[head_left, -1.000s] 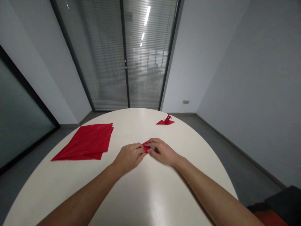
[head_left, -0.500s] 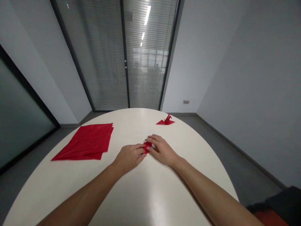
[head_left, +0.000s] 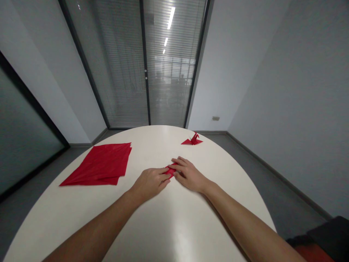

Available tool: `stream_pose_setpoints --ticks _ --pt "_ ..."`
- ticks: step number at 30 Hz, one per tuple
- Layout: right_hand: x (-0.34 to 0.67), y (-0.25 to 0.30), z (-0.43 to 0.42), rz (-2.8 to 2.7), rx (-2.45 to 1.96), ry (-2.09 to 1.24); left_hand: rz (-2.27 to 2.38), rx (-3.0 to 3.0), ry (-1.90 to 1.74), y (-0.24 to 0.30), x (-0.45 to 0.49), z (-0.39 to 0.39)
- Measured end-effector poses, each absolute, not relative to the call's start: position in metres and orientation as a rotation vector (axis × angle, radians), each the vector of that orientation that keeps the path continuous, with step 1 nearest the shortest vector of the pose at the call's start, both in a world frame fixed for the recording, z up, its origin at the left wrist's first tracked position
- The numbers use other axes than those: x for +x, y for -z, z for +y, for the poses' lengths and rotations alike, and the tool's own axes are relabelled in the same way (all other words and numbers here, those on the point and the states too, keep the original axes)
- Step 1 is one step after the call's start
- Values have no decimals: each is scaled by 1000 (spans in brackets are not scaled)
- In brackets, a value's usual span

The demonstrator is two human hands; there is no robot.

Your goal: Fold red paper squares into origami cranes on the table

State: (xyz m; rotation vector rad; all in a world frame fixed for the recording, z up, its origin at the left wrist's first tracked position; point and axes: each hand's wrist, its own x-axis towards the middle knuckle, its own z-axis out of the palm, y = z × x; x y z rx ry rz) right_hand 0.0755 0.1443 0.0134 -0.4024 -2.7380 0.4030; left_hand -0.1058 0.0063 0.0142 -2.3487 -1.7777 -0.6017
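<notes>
A small folded piece of red paper (head_left: 171, 171) lies on the white round table (head_left: 163, 225) between my two hands, partly hidden by fingers. My left hand (head_left: 152, 182) closes on its left side, the fingers over the top and the thumb at the near edge. From the right, my right hand (head_left: 188, 174) reaches over it with fingers spread, the fingertips resting on its upper right part. Thumb and forefinger of that hand stand apart. Beyond the right hand sits a folded red paper crane (head_left: 193, 140), wings out to both sides.
At the left of the table lies a stack of red paper sheets (head_left: 100, 163), its corners uneven. A dark chair-like object with a red part (head_left: 313, 251) shows at the bottom right. Glass panels with blinds (head_left: 169, 94) stand behind the table.
My right hand's fingers have spread and shifted slightly to the right, the thumb drawing back from the paper. My left hand has barely moved.
</notes>
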Motion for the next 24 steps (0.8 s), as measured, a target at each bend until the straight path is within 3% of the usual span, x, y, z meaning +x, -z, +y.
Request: stream_pose_setpoints --ticks 11,24 --pt "73 -20 144 -2698 -217 -405 -1825 -2381 535 -14 -106 7" --pt "76 -17 145 -2668 -449 -563 -1864 -2443 542 -15 -107 3"
